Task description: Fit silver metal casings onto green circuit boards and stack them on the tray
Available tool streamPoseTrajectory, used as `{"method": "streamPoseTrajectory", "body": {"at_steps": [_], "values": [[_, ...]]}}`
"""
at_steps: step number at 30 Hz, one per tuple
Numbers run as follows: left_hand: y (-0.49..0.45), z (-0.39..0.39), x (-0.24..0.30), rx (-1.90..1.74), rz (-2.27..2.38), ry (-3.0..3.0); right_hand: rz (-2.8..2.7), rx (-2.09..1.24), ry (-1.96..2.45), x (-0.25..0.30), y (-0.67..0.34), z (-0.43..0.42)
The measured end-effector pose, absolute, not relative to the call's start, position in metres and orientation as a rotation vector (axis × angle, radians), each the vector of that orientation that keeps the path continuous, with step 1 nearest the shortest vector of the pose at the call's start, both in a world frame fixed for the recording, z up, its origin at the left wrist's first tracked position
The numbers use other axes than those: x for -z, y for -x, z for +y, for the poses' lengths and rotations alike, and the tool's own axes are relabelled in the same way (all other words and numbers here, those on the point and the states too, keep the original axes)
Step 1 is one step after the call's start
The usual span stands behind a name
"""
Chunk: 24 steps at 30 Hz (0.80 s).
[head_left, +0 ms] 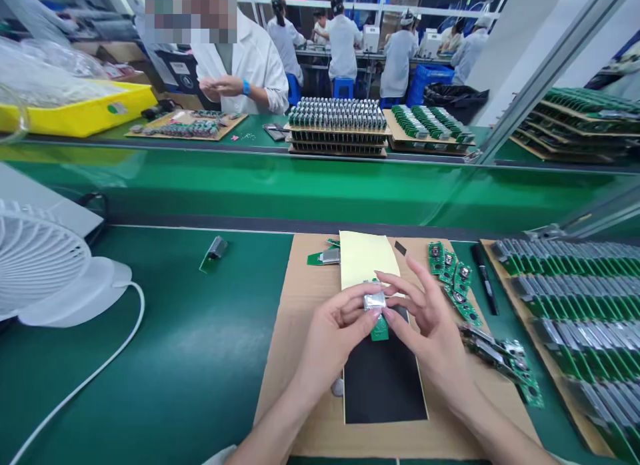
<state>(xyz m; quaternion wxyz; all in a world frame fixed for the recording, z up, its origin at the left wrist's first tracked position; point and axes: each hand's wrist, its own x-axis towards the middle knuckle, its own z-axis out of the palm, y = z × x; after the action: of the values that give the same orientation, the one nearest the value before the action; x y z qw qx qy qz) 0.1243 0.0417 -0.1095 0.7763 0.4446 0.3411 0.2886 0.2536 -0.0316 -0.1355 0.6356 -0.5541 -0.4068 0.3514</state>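
Between my two hands is a small green circuit board (380, 329) with a silver, shiny block on its upper part. My left hand (336, 328) pinches it from the left with thumb and fingers. From the right, my right hand (425, 325) grips the same board's silver part by thumb and fingertips, its index finger raised. Beneath them lies a black sheet (383, 391) with a pale yellow paper (367, 258) at its far end. Both rest on a piece of cardboard (310, 331).
Loose green boards (455, 275) and silver-topped boards (500, 358) lie to the right, near a black marker (485, 278) and a tray of board rows (550, 311). Left are a single board (214, 253) and a white fan (55, 265). Across the partition, a co-worker (245, 65) stands.
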Motion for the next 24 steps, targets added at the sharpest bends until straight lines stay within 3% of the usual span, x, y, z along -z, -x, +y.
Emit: {"method": "streamPoseTrajectory", "body": {"at_steps": [24], "values": [[-0.1242, 0.0418, 0.1109, -0.616, 0.797, -0.973, -0.769, -0.998, 1.253, 0.1287, -0.2603, -0.0288]]}}
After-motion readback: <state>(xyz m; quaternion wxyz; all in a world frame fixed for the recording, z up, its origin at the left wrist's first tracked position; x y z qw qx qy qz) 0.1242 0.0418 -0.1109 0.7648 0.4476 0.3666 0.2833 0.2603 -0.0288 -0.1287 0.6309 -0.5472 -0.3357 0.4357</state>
